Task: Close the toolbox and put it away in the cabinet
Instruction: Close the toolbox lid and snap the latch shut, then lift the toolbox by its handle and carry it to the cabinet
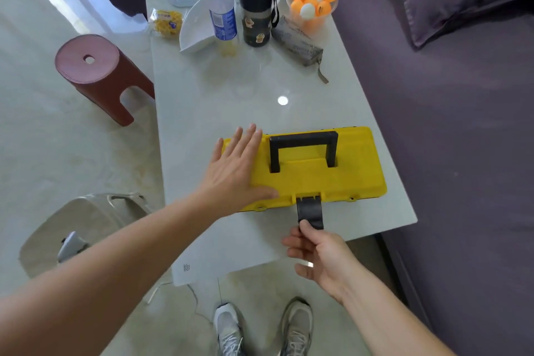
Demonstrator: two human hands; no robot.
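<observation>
Two bare forearms reach in from the near edge over a glossy white table (pixel 219 89). Left hand (pixel 235 170): flat, fingers spread, palm pressed on the left end of the lid, gripping nothing. Right hand (pixel 316 251): thumb and fingers pinched on the black latch (pixel 309 212), which sticks out from the front edge. Yellow toolbox (pixel 332 179) lies near the table's near edge, lid down, smooth moulded plastic, rounded corners. Black handle (pixel 303 149), a squared loop, lies folded flat on the lid.
</observation>
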